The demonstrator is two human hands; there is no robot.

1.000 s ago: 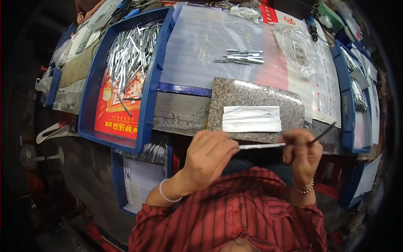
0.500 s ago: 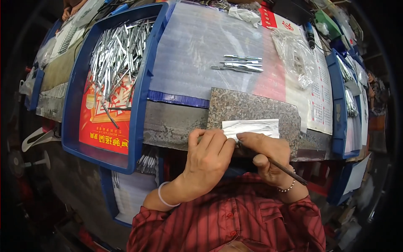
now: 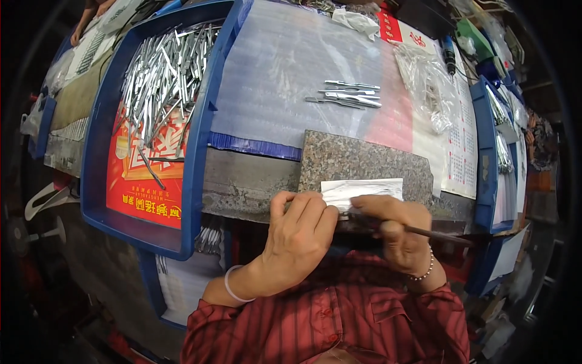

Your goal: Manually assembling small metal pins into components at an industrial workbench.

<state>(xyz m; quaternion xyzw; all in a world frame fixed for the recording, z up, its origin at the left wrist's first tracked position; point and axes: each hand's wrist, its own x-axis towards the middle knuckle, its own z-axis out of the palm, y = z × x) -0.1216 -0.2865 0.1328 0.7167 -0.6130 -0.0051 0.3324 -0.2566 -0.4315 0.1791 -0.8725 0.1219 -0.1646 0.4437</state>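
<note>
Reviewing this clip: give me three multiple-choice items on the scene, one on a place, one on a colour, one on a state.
1. Where does the white sheet lie?
A. on the granite slab
B. in the blue tray
C. on the floor

2. What colour is the tray holding the heap of metal pieces?
A. green
B. blue
C. yellow

3. What is the right hand doing?
A. resting open
B. gripping a thin dark rod
C. pointing upward

Answers: 1 A, the sheet sits on the slab's near edge. 2 B, its walls are blue. 3 B, the fingers close round the rod beside the left hand.
</note>
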